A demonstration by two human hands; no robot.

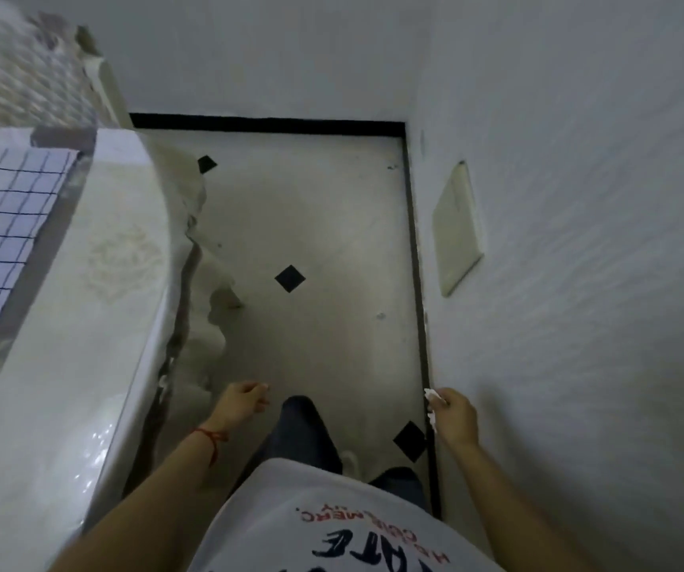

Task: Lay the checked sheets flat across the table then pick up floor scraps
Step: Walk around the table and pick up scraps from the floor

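Right hand (454,416) is pinching small white paper scraps (431,400) down by the wall; left hand (243,402) looks loosely curled, can't tell if it holds anything. I'd scan the grey floor with black diamond tiles (311,241) ahead, along the table's edge. The blue-white checked sheet (2,225) already lies flat on the cream table (97,282).

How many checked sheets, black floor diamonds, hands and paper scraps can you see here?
Checked sheets: 1 plainly on the table
Black floor diamonds: 3
Hands: 2, left hand and right hand
White paper scraps: 1 bunch, held in the right hand
Total: 7
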